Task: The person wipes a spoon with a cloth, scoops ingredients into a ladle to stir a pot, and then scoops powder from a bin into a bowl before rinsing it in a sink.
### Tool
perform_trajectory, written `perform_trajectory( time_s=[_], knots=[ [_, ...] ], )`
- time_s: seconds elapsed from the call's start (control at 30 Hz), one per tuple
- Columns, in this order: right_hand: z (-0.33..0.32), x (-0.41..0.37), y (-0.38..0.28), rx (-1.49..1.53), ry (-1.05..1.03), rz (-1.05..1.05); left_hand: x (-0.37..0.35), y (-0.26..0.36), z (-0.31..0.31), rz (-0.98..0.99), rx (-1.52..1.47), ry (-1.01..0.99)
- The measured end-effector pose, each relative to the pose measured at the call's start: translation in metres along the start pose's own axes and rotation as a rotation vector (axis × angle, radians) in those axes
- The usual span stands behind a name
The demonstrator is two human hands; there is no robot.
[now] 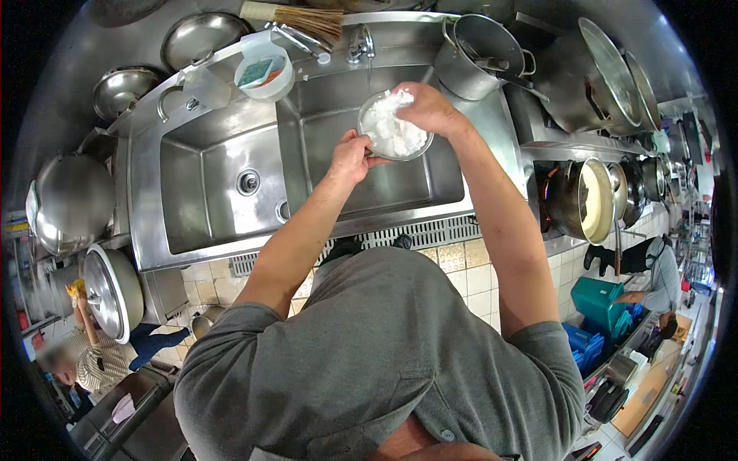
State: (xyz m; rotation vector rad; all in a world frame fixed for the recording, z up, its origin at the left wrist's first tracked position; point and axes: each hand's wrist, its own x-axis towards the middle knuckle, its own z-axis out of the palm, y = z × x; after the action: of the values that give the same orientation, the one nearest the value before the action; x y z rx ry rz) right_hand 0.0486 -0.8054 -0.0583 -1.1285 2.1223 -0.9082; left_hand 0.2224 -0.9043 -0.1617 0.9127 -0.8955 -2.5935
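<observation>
A round metal bowl (423, 150) holding a white, lumpy substance (392, 127) is over the right basin of a steel double sink (330, 180). My left hand (352, 157) grips the bowl's rim at its left side. At the bowl's upper right, my right hand (423, 107) reaches over the rim, its fingertips at the white substance; whether they hold any of it I cannot make out. The faucet (361, 44) stands just behind the bowl, and a thin stream seems to fall from its spout.
A white tub (269, 84) with a green sponge stands behind the sink. A tall pot (477, 58) is at the back right corner, near a larger pot (584, 84). A pan (592, 200) sits farther right. Other people are at the far left and far right.
</observation>
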Motion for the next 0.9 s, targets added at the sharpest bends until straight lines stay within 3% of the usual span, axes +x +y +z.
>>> perform_trajectory(
  time_s=[0.07,0.1,0.2,0.23,0.33,0.57,0.77,0.83,0.9],
  knots=[
    [0.005,-0.002,0.006,-0.266,-0.015,-0.204,-0.001,0.002,0.001,0.008,-0.013,0.005],
    [0.004,-0.005,0.001,-0.386,-0.144,-0.181,0.0,0.002,0.0,0.009,-0.012,0.003],
    [0.028,-0.011,0.014,-0.657,-0.097,-0.277,0.003,0.002,-0.001,0.024,-0.011,-0.006],
    [0.029,-0.018,-0.003,-0.727,-0.149,-0.148,0.004,0.003,-0.001,0.025,-0.016,-0.005],
    [0.045,-0.011,-0.009,-0.839,-0.137,-0.019,0.009,0.002,-0.003,0.029,-0.03,0.002],
    [0.058,0.032,-0.004,-0.88,-0.155,-0.008,0.027,0.018,-0.009,0.07,-0.079,0.032],
    [0.058,0.102,0.009,-0.768,-0.101,-0.169,0.06,0.044,-0.025,0.137,-0.033,0.111],
    [0.057,0.137,0.028,-0.656,-0.132,-0.328,0.065,0.051,-0.028,0.139,-0.044,0.129],
    [0.053,0.152,0.029,-0.582,-0.182,-0.291,0.076,0.056,-0.033,0.136,-0.039,0.14]
  ],
)
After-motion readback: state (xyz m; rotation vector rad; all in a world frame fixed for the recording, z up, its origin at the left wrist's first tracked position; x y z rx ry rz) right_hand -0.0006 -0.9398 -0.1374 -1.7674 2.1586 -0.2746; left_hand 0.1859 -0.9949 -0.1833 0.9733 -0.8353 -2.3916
